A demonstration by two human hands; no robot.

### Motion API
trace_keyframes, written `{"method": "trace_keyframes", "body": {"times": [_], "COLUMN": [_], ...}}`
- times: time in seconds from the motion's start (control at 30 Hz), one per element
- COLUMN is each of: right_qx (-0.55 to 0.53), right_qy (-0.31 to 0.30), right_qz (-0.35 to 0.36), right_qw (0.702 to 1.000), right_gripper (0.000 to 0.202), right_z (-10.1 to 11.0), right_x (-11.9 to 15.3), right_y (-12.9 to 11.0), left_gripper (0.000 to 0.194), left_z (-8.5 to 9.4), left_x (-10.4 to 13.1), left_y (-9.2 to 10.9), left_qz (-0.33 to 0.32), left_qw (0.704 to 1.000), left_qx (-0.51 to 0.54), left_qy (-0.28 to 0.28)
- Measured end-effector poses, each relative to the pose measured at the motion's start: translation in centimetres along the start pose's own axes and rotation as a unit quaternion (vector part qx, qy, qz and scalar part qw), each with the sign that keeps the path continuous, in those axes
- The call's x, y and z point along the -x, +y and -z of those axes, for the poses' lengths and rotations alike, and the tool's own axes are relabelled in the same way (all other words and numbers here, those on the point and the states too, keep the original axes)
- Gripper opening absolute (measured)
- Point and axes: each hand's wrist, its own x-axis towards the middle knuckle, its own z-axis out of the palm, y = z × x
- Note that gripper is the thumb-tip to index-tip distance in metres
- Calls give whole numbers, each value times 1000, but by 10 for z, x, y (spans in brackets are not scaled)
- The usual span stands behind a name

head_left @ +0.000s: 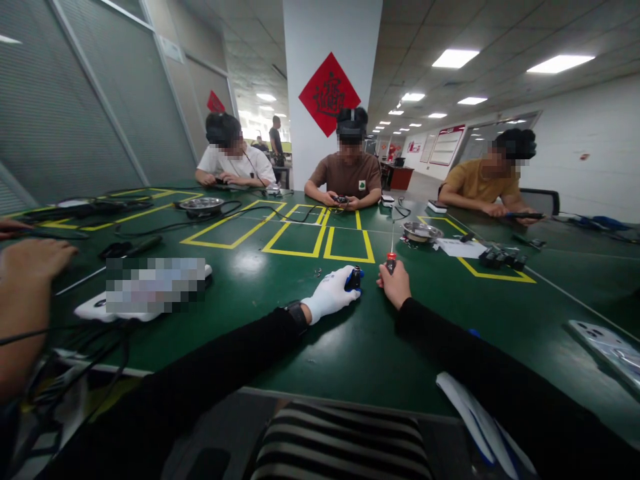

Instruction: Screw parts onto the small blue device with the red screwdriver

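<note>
My left hand (330, 295) wears a white work glove with blue on the fingers and is closed around a small black cylindrical part (356, 276), just above or on the green table; contact with the table cannot be made out. To its right, my bare right hand (399, 285) grips a screwdriver (391, 261) by its red and black handle. Its thin metal shaft points up and away from me, apart from the black part. A few tiny screws (318, 273) lie on the table to the left of the gloved hand.
Metal bowls (421, 231) stand farther off. Dark blocks (503, 258) and white paper (459, 247) lie right. A loose glove (470, 413) hangs by the front edge; phones (607, 353) (145, 293) flank me. Co-workers (345, 173) sit opposite; another person's arm (30, 287) is left.
</note>
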Motion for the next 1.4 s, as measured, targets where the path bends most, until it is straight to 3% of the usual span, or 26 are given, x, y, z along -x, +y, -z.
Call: {"method": "trace_keyframes", "body": {"times": [0.13, 0.2, 0.27, 0.33, 0.37, 0.43, 0.53, 0.63, 0.73, 0.9, 1.03, 1.2, 1.4], "right_qx": [-46, -101, -206, -291, -320, -366, -402, -452, -536, -643, -639, -644, -575], "right_qy": [19, 3, -71, -231, -279, -306, -282, -218, -161, -72, -72, -79, -147], "right_qz": [-7, -24, -65, -106, -118, -134, -132, -86, -48, -84, -120, -92, -124], "right_qw": [999, 995, 974, 922, 898, 869, 861, 861, 827, 758, 756, 756, 796], "right_gripper": [39, 48, 55, 56, 50, 33, 22, 19, 24, 22, 30, 32, 26], "right_z": [-6, -4, 4, 16, 23, 34, 44, 46, 47, 57, 62, 57, 56], "right_x": [-10, -14, -17, -21, -23, -28, -32, -32, -31, -28, -25, -19, -16], "right_y": [-3, -5, -7, -7, -6, -5, -7, -14, -24, -37, -44, -50, -48], "left_gripper": [40, 41, 41, 40, 40, 41, 46, 60, 79, 96, 104, 84, 58], "left_z": [-5, -9, -12, -14, -14, -13, -11, -10, -10, -13, -14, -13, -8], "left_x": [-13, -16, -16, -15, -14, -12, -12, -10, -7, -4, -6, -11, -13], "left_y": [3, 3, 3, 1, 0, -1, -2, -1, 2, 10, 13, 7, 4], "left_qz": [9, 17, 14, 2, -2, -3, -7, -21, -21, -9, -27, -32, -25], "left_qw": [999, 999, 1000, 1000, 1000, 1000, 999, 999, 997, 994, 992, 987, 972], "left_qx": [-21, -25, -23, -8, 2, 19, 33, 50, 76, 106, 119, 160, 221], "left_qy": [-28, -14, 8, 14, 13, 5, -3, 2, 9, 16, 12, -13, -71]}}
